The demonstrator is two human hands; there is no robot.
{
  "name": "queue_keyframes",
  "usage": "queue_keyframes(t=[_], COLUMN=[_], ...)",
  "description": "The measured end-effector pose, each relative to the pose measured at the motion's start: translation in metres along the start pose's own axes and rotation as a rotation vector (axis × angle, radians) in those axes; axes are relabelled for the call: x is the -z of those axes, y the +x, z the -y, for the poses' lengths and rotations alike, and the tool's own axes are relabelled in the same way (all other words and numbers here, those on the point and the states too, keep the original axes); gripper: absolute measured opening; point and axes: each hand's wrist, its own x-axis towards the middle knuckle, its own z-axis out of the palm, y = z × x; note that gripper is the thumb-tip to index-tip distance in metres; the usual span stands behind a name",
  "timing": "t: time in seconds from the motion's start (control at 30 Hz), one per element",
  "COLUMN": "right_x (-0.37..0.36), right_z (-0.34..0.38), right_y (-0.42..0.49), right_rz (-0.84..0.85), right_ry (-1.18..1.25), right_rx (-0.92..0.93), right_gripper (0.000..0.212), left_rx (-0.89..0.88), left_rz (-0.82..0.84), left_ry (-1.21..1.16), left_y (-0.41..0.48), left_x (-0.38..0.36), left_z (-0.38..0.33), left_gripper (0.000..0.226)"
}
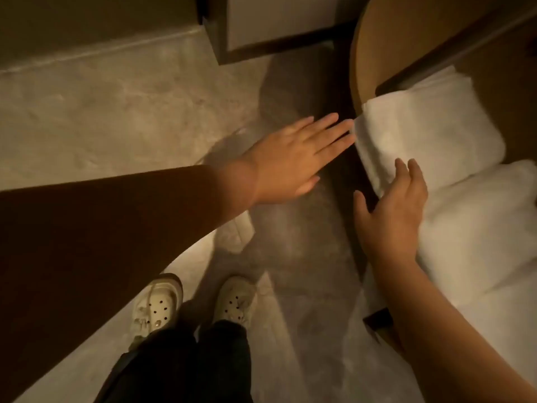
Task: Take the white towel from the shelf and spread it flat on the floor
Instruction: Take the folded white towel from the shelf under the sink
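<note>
The white towel (pixel 430 132) — folded thick and plush — lies on the rounded wooden shelf (pixel 377 39), the left hand (pixel 293 158) flat, fingertips at its corner, the right hand (pixel 392 210) spread loosely on its front edge.

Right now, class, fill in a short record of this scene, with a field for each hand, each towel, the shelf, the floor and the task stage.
towel: white, folded, lying on the shelf
shelf: round, wooden
left hand: fingers straight, tips touching the towel's end
right hand: fingers resting on the towel's near edge, thumb spread
second towel: white, folded, beside the first, nearer the person
floor: grey, mottled; two pale shoes stand on it
stage: towel not yet lifted
</note>
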Motion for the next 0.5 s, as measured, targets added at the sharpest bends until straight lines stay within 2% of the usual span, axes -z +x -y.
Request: queue_keyframes(t=[0.17,0.3,0.5], right_x=[-0.033,-0.045,-0.057], right_z=[-0.038,-0.063,-0.072], right_y=[0.028,0.039,0.044], right_rz=[-0.075,-0.079,-0.128], right_ry=[-0.087,-0.158,-0.276], right_rx=[-0.025,0.041,0.075], right_gripper=[0.085,0.095,0.092], left_rx=[0.017,0.048,0.016], left_rz=[0.04,-0.067,-0.151], left_ry=[0.005,-0.04,-0.011], left_y=[0.038,0.068,0.098], left_x=[-0.056,-0.081,-0.102], left_z=[-0.012,-0.019,-0.032], left_gripper=[0.076,0.078,0.077])
